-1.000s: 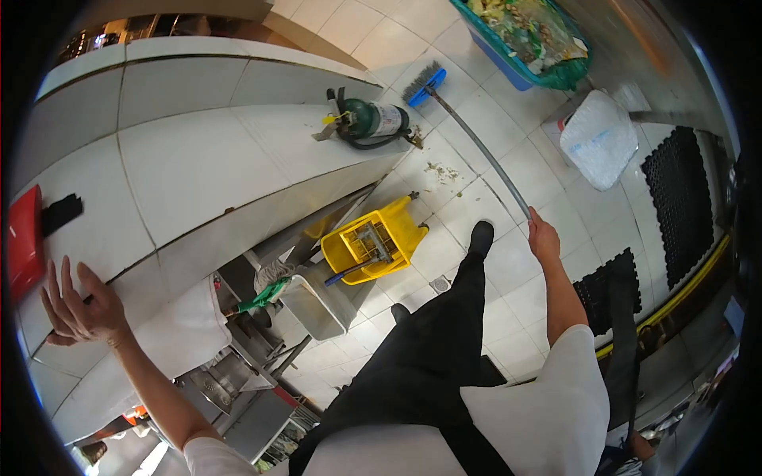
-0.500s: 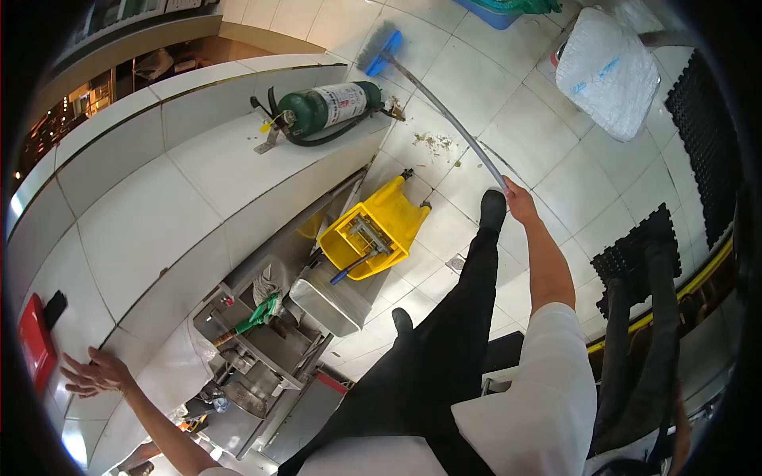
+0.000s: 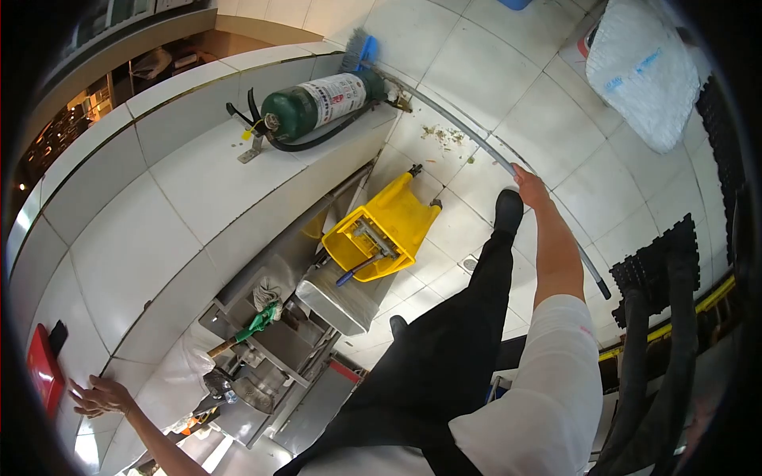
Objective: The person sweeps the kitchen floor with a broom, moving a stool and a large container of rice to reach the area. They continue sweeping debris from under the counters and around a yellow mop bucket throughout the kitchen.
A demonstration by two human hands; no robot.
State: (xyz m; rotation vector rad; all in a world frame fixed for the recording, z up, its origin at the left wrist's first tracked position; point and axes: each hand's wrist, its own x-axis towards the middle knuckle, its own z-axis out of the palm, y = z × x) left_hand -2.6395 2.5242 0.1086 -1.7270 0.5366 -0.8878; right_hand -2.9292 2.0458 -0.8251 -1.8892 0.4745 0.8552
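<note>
My right hand (image 3: pixel 530 189) is closed around the grey handle of a broom (image 3: pixel 452 119). The handle's end sticks out past my forearm at lower right. Beyond the tiled ledge, the blue broom head with grey bristles (image 3: pixel 361 52) is partly hidden behind a green fire extinguisher (image 3: pixel 321 103). Bits of debris (image 3: pixel 442 136) lie scattered on the floor beside the handle. At far left, my left hand (image 3: pixel 105 397) is held out with fingers apart, holding nothing, over the white-tiled ledge (image 3: pixel 131 246) near a red flat object (image 3: pixel 45 369).
A yellow mop wringer bucket (image 3: pixel 397 222) stands on the floor, beside a lined bin (image 3: pixel 337 309). Below the ledge is a steel sink unit (image 3: pixel 274 349) with a green-headed mop. White bubble-like sheeting (image 3: pixel 643 75) is at upper right, and black mats (image 3: pixel 659 262) lie at right.
The broom head has moved left and down, to behind the extinguisher, and the handle's end now shows at lower right. The camera view has shifted slightly. My left hand stays open.
</note>
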